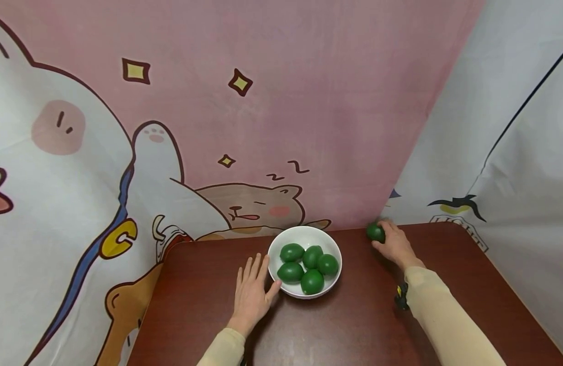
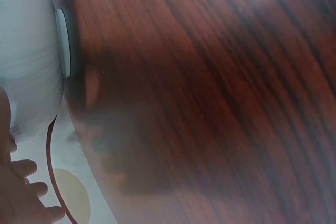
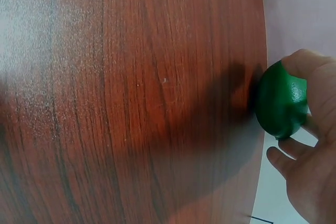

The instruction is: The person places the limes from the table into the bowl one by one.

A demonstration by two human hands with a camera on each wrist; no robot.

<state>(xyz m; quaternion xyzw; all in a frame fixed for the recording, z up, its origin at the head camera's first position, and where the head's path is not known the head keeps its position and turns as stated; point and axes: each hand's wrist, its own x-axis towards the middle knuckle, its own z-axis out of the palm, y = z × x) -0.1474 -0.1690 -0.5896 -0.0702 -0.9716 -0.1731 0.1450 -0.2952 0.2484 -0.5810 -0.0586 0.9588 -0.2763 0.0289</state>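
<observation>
A white bowl with several green limes in it stands toward the back of the table. My left hand is at the bowl's left side, fingers extended, with the thumb by the rim. In the left wrist view, part of that hand shows beside the bowl's outer wall. Over to the right, my right hand grips a single lime near the table's back edge. The right wrist view shows this lime between thumb and fingers; some fingers are partly hidden.
The dark reddish wooden table ends just behind the bowl and the gripped lime. A pink and white cloth with cartoon animals hangs behind it and along the sides. Bare wood lies between the bowl and my right hand.
</observation>
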